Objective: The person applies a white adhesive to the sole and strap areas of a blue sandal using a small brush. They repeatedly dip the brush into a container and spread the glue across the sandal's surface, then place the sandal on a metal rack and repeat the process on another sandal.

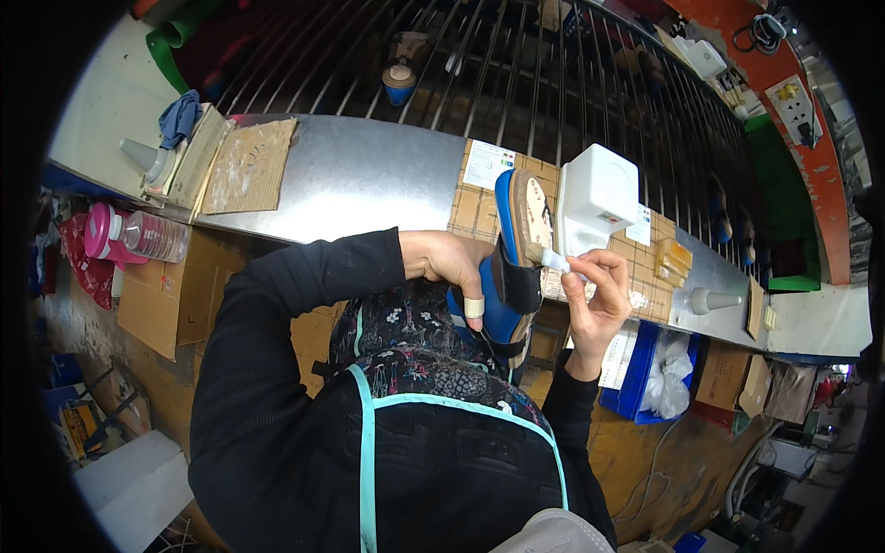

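My left hand [452, 263], with tape around its thumb, grips a blue sandal [504, 221] with black straps. The sandal stands steeply tilted above my lap, its tan, marked footbed side toward the right. Pinched between the fingers of my right hand [597, 300] is a small brush [555, 261] with a white handle. Its bristle end touches the sandal's footbed edge near the black strap. Just beyond my right hand stands a white plastic container [599, 189] on the bench. My left fingertips are partly hidden behind the sandal.
A metal bench [369, 170] runs across, with a rod conveyor [516, 78] behind it carrying shoes. Cardboard [249, 166] lies at left; yellowish blocks [674, 262] and a grey cone [714, 300] at right. Below are a blue bin [627, 398] and a cardboard box [152, 300].
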### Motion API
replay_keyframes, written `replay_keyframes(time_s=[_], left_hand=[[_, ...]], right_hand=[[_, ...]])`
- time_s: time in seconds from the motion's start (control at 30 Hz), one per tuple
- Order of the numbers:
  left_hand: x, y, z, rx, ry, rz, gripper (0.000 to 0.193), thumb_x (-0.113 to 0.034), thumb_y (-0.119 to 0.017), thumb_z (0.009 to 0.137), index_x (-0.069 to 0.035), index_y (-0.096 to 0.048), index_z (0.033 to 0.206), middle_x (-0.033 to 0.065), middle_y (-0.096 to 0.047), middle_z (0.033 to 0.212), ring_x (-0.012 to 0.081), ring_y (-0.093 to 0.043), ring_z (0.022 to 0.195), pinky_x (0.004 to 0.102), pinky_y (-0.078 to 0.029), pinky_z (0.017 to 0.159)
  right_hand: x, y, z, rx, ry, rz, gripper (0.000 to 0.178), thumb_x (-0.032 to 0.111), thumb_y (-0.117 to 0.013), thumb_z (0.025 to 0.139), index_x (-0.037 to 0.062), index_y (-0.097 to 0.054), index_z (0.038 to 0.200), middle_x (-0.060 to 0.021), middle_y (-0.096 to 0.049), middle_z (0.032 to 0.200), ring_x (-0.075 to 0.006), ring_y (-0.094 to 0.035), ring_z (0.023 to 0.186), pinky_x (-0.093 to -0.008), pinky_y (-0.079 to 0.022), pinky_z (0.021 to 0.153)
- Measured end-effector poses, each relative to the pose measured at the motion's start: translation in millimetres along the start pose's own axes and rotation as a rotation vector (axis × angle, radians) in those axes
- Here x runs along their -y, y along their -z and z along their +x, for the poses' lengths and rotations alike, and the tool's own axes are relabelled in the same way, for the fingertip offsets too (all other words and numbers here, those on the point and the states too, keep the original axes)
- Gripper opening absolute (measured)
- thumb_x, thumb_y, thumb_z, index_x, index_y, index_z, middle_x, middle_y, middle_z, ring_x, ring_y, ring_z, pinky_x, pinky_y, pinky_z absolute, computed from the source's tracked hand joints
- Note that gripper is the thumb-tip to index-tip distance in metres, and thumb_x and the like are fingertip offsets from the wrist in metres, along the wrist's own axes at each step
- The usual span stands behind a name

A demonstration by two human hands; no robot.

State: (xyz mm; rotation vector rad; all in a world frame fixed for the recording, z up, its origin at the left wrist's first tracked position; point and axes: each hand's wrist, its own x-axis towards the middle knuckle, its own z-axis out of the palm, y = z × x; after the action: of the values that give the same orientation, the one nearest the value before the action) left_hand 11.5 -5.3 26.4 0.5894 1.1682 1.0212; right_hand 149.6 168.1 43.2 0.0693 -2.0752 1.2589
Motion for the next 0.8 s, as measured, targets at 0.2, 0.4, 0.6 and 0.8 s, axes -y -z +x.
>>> replay_keyframes(time_s=[0.2,0.4,0.6,0.8], left_hand=[[5,2,2,0.089,0.058,-0.098,0.056,0.013,-0.081,0.056,0.005,-0.064,0.109,0.0194,-0.067,0.107,0.0243,-0.066,0.096,0.0318,-0.056,0.080],[15,4,6,0.164,0.062,-0.064,0.058,0.015,-0.079,0.057,0.004,-0.063,0.112,0.0191,-0.066,0.111,0.0251,-0.063,0.103,0.0340,-0.053,0.088],[12,2,8,0.169,0.016,0.032,0.061,0.014,-0.080,0.057,0.001,-0.064,0.114,0.0135,-0.068,0.110,0.0210,-0.062,0.104,0.0312,-0.049,0.091],[21,9,15,0.149,-0.138,-0.032,0.058,0.013,-0.079,0.062,0.000,-0.062,0.116,0.0112,-0.066,0.112,0.0209,-0.062,0.103,0.0341,-0.055,0.086]], right_hand=[[-7,1,-1,0.035,0.029,0.004,0.017,-0.002,-0.074,0.076,-0.0003,-0.072,0.093,-0.0079,-0.056,0.095,-0.0134,-0.057,0.075,-0.0231,-0.047,0.062],[-12,13,21,0.223,0.061,0.041,0.016,0.000,-0.074,0.075,0.0005,-0.073,0.091,-0.0090,-0.056,0.096,-0.0144,-0.059,0.077,-0.0244,-0.049,0.062],[-29,9,44,0.194,0.038,-0.004,0.015,0.001,-0.072,0.077,0.0032,-0.074,0.092,-0.0075,-0.058,0.095,-0.0140,-0.059,0.074,-0.0235,-0.048,0.060],[-32,2,9,-0.003,-0.011,-0.108,0.019,0.006,-0.078,0.073,0.0077,-0.075,0.091,-0.0071,-0.060,0.093,-0.0190,-0.059,0.082,-0.0281,-0.049,0.068]])
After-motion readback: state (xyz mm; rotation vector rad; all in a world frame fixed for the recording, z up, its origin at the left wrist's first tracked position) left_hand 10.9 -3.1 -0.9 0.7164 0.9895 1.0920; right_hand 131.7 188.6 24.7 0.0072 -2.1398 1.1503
